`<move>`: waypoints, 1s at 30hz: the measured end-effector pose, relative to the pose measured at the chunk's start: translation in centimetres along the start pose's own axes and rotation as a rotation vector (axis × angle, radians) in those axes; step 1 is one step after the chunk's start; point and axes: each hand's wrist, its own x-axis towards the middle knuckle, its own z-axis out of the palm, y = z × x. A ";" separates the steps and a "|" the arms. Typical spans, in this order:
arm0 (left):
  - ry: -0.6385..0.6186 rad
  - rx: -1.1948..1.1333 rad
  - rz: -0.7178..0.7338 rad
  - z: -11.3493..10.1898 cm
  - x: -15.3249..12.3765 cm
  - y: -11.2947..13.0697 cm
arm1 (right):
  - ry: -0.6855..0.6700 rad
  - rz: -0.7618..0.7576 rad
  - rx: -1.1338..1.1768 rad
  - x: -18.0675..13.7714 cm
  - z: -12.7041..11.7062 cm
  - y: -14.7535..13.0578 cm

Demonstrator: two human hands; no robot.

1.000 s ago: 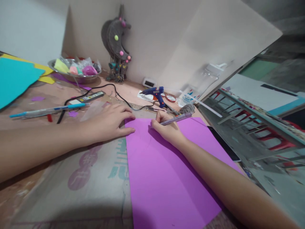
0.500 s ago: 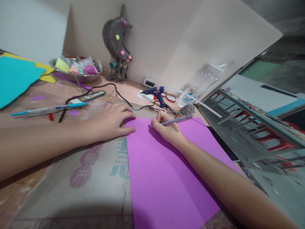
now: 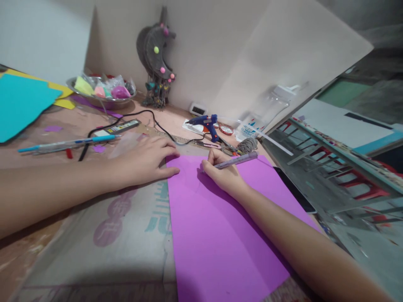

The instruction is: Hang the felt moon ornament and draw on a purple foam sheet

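sheet (image 3: 208, 235) flat on the counter (image 3: 176, 115), pen (image 3: 242, 159) over it.
left hand (image 3: 154, 157): fingers spread, gripping nothing, tips on the sheet's upper left corner, presumably to steady it; right hand (image 3: 220, 167): fingers closed around the tilted pen near its lower end, apparently for control; glue gun (image 3: 206, 122): beyond the sheet.

Free room over purple sheet (image 3: 214, 247) nearside, glue gun (image 3: 208, 122) beyond
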 end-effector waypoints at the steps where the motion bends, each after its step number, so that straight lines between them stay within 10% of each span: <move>1: -0.001 0.001 0.001 0.0 0.0 0.0 | 0.008 -0.005 0.004 0.0 0.0 0.0; 30: -0.001 -0.003 0.013 0.0 -0.1 -0.1 | -0.044 -0.022 -0.016 -0.6 -0.1 0.1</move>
